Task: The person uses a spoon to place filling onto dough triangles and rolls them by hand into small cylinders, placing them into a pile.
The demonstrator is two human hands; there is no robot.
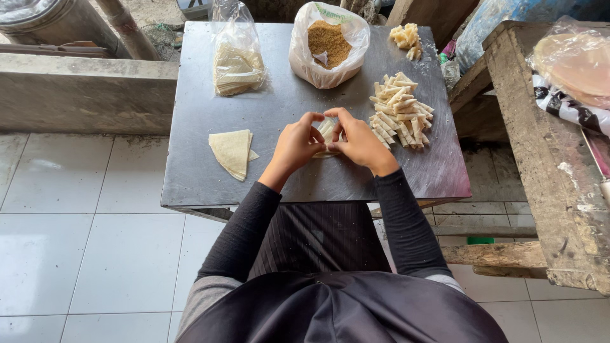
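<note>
My left hand (pixel 297 145) and my right hand (pixel 359 143) meet at the middle of a dark metal table (pixel 203 171), both pinching a pale pastry wrapper (pixel 326 131) between their fingertips. The wrapper is mostly hidden by my fingers. Just right of my right hand lies a pile of finished rolled pastries (pixel 400 109). A small stack of triangular wrappers (pixel 232 151) rests on the table to the left of my left hand.
At the table's far edge stand a clear bag of wrappers (pixel 236 60), an open bag of brown crumbly filling (pixel 328 43) and a lump of yellow dough (pixel 406 37). A rough wooden bench (pixel 540 140) with bagged flat rounds (pixel 575 63) is on the right. White tiles cover the floor.
</note>
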